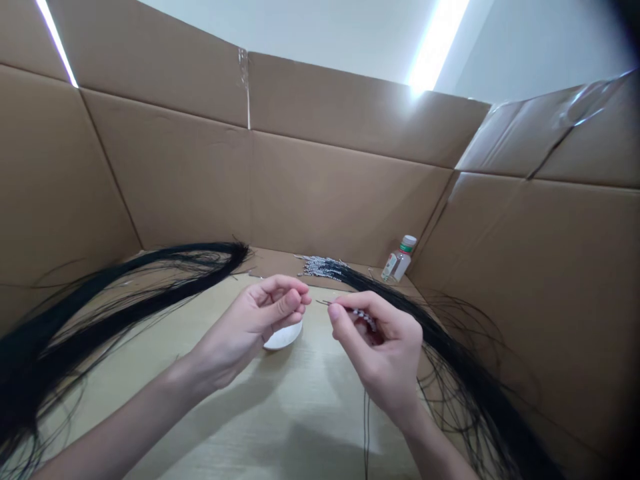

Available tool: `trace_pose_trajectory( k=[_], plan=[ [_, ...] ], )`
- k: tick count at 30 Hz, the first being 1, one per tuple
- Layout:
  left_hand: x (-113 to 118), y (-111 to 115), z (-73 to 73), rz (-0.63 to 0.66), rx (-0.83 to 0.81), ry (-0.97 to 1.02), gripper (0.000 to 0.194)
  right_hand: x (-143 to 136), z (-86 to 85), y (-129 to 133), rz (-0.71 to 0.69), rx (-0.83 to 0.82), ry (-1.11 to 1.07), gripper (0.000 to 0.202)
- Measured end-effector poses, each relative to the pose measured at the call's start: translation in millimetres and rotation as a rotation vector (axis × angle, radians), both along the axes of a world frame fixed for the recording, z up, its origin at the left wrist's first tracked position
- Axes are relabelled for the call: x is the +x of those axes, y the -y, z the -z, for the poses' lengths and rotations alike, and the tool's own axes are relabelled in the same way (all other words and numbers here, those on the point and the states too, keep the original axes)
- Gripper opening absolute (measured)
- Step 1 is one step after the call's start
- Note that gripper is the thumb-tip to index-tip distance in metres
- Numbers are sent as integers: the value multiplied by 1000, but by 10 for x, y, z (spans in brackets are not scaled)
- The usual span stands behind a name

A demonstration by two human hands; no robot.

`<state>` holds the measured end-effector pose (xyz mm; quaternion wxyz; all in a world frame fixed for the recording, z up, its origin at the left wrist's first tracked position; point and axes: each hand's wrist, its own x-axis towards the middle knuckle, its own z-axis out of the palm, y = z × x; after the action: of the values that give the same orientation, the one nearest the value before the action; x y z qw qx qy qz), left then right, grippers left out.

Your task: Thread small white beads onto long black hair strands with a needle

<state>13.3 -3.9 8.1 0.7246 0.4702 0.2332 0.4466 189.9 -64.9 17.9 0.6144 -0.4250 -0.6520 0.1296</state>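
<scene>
Between thumb and index finger, my right hand (383, 343) pinches a thin black cord (367, 427). Short cord ends stick out toward the left, and two strands hang below the palm. A row of small silvery-white beads (365, 319) curves along the cord inside this hand. Just across a small gap, my left hand (263, 310) is closed, its thumb pressed to the fingertips; whether anything tiny is between them is hidden. Partly covered by the left hand, a white dish (284, 339) rests on the table (225, 427). What it contains cannot be seen.
A thick bundle of black cords (150, 263) lies on the left. Another black bundle (465, 363) runs down the right side, its far ends carrying strung beads (320, 267). A clear bottle with a white cap (399, 260) stands tilted at back right. Cardboard walls (345, 187) enclose the table.
</scene>
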Motion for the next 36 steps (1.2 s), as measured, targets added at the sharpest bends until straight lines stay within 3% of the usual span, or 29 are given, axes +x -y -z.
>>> trace_pose_trajectory(
  k=[13, 21, 29, 36],
  plan=[
    [52, 117, 12, -40, -18, 43, 26, -56, -15, 80, 100, 146, 180, 10],
    [65, 141, 49, 37, -6, 92, 23, -59, -2, 79, 172, 310, 265, 10],
    [96, 151, 90, 100, -169, 131, 25, -69, -6, 93, 211, 378, 322, 10],
    [156, 215, 80, 78, -211, 143, 33, -74, -5, 94, 255, 404, 368, 13]
  ],
)
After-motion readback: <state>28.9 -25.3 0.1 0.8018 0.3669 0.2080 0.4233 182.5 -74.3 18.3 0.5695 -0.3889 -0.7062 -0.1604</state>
